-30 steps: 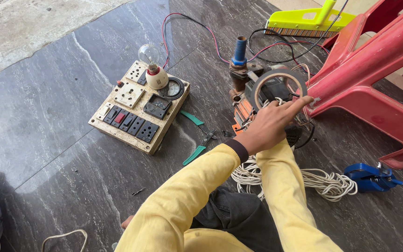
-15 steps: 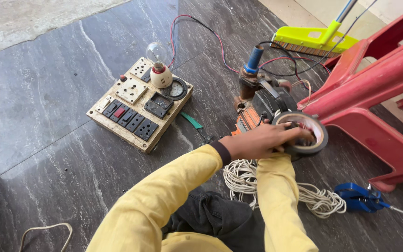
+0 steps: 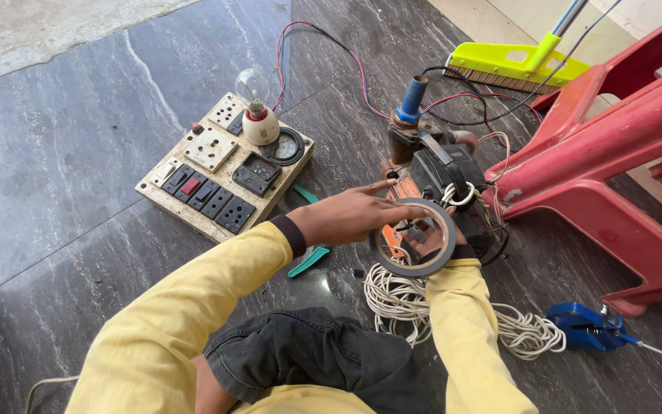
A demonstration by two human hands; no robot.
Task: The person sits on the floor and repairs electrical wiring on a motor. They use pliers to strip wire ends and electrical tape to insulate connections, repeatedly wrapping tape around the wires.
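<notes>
Dark polished stone floor (image 3: 78,153) carries everything. Seated on it, a person in yellow sleeves holds a roll of black insulating tape (image 3: 414,247) over a small electric motor (image 3: 442,180). The left hand (image 3: 346,215) rests on the roll's rim, fingers loosely spread; the right hand (image 3: 453,241) grips it from behind, its fingers mostly hidden. Taping the motor's wiring seems the step in hand, which calls for finding the tape's free end. A wooden switchboard (image 3: 224,172) lies well left; white cord (image 3: 423,303) coils beneath.
</notes>
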